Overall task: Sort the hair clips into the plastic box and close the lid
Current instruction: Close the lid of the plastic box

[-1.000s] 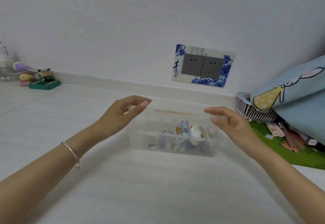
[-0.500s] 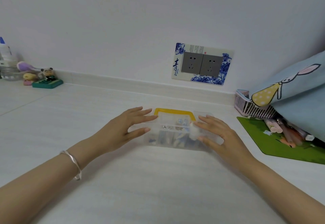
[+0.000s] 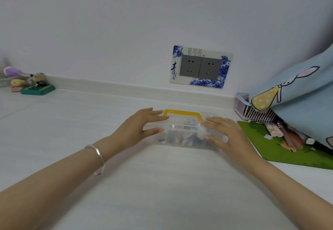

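Both hands pressed flat: the left hand (image 3: pixel 138 128) at nine o'clock, the right hand (image 3: pixel 228 134) at three, fingers spread on the plastic box (image 3: pixel 182 137) lid, apparently seating it; hair clips (image 3: pixel 189 122) lay inside.

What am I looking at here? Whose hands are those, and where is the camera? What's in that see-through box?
The camera sits on a person's head and looks forward and down, so you see that person's own two arms. The left hand, with a silver bracelet on its wrist, and the right hand both lie flat on a clear plastic box with a yellow handle. The lid looks down. Neither hand grips anything; they only press on the lid. Inside are small hair clips, blurry through the plastic. The box stands on a white table. To the right lie a green mat and a pink basket. On the wall is a double socket, and far left stand little toy figures.
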### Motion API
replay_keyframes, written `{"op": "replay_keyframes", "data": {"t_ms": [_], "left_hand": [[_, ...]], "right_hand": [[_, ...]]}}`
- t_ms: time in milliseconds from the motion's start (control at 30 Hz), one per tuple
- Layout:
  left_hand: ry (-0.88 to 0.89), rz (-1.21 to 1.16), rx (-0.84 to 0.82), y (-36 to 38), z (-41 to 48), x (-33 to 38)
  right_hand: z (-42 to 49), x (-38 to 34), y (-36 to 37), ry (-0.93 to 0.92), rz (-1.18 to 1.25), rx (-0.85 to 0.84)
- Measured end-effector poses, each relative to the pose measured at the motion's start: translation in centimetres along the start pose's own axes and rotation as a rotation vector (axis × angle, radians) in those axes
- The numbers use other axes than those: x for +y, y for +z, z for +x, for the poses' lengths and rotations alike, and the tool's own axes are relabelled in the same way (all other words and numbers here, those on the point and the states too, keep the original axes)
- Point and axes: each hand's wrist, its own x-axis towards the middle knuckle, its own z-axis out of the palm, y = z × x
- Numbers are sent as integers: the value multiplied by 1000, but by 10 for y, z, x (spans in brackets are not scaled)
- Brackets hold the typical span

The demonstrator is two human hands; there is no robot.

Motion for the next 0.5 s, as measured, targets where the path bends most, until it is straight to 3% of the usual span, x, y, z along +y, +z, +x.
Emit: {"op": "replay_keyframes", "data": {"t_ms": [233, 500], "left_hand": [[5, -51, 5, 49, 87, 3], [-2, -44, 35, 88, 161, -11]], "right_hand": [[19, 65, -16, 199, -197, 88], [54, 125, -21, 210, -341, 71]]}}
